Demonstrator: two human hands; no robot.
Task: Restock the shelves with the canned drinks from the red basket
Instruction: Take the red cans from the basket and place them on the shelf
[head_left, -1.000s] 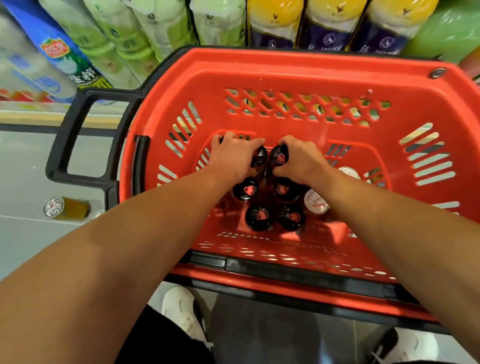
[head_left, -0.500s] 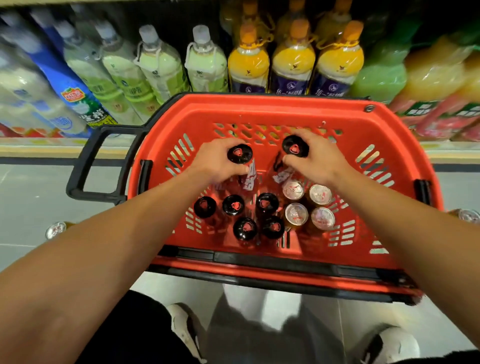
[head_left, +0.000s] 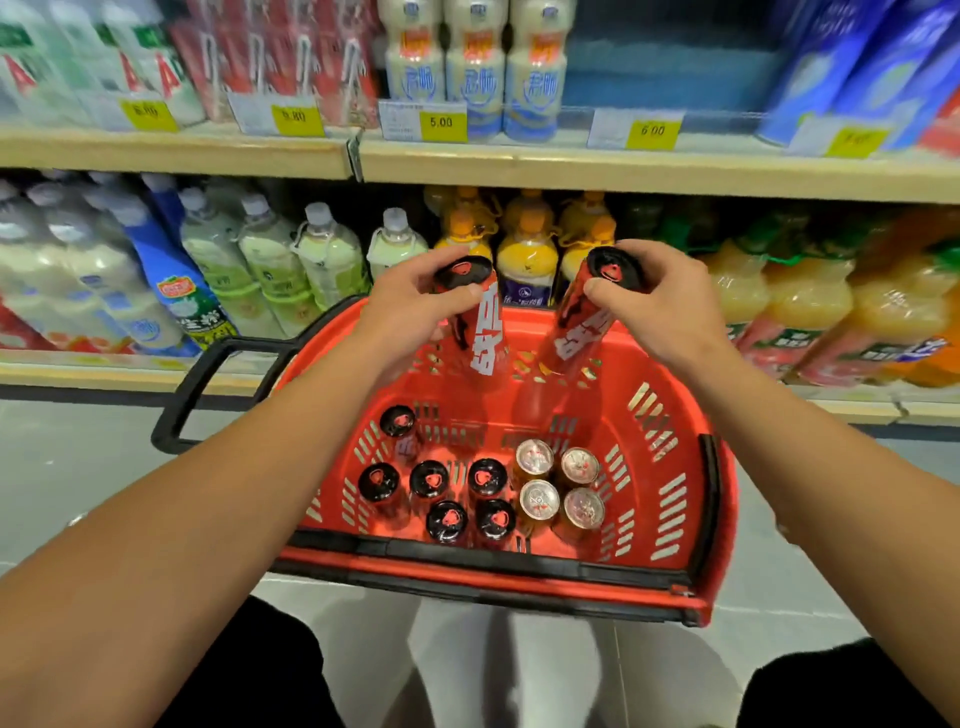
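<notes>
The left hand (head_left: 410, 301) gripped one red can (head_left: 475, 317) near its top; the right hand (head_left: 660, 296) gripped another can (head_left: 587, 322). Below both hands sat the red basket (head_left: 670, 441), holding more cans (head_left: 434, 480).

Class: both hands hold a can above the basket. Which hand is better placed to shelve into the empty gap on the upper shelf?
Right. The right hand and its can sit nearly below the gap; the left hand is further left.
</notes>
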